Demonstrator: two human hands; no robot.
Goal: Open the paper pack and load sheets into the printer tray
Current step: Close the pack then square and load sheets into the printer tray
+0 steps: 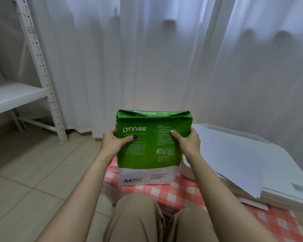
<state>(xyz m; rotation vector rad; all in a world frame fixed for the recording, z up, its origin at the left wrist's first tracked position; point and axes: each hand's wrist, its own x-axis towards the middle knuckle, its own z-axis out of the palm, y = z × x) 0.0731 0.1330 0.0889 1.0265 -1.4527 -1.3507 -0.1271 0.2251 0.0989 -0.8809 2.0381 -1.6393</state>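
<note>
The paper pack stands on its short end on the checked cloth that covers the desk, just left of the printer. Its top flap looks sealed, so opening has not yet begun. The left hand and the right hand clamp it from either side. Each thumb presses flat on the green front face, while the other fingers curl round the edges to the back, where they are hidden.

The main risk is the grip itself. The wrapper looks glossy and a full ream is likely heavy, so a hold by the sides alone could let it slide down or tip. If it tips towards the person it may drop off the near edge of the desk onto the knees or the tiled floor.

Tearing the flap hard with the pack on end could crease or spill the top sheets.

The loose sheets lying on the printer overhang its front. The right forearm passes just beside them, so a swing of that arm could sweep them off.

Which part of the printer is the tray cannot be told from here.
</note>
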